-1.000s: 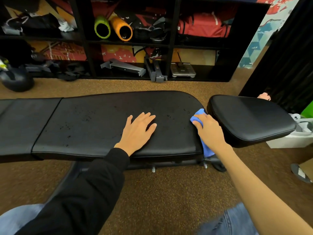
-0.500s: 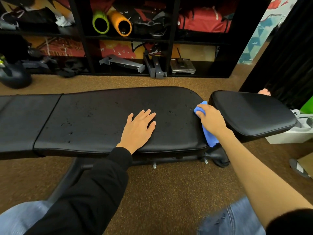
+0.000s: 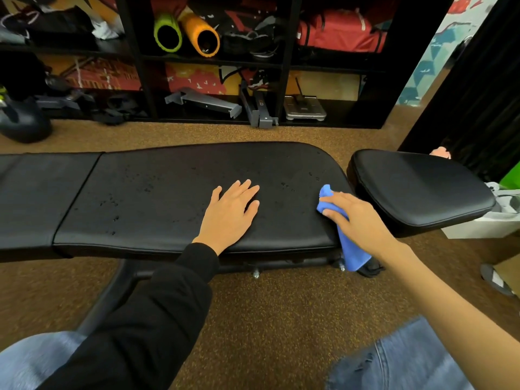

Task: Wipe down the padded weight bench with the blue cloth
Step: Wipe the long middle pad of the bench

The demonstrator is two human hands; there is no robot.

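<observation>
The black padded weight bench (image 3: 157, 198) runs across the view, with a separate seat pad (image 3: 422, 190) at its right end. Small droplets speckle the main pad. My left hand (image 3: 229, 213) lies flat and open on the pad near its front edge. My right hand (image 3: 354, 218) presses the blue cloth (image 3: 353, 253) onto the pad's right end, beside the gap to the seat pad. One end of the cloth sticks out past my fingertips; the other hangs down over the bench's front edge.
A black shelf unit (image 3: 284, 60) stands behind the bench with foam rollers (image 3: 185, 33), a red bag (image 3: 340, 32), metal brackets and a scale. A dark ball-like object (image 3: 22, 122) sits far left. A white bin (image 3: 489, 223) stands right of the seat pad. My knees are at the bottom.
My right hand has slid the cloth leftward, from the gap between the pads onto the main pad's right end. My left hand has stayed flat in place.
</observation>
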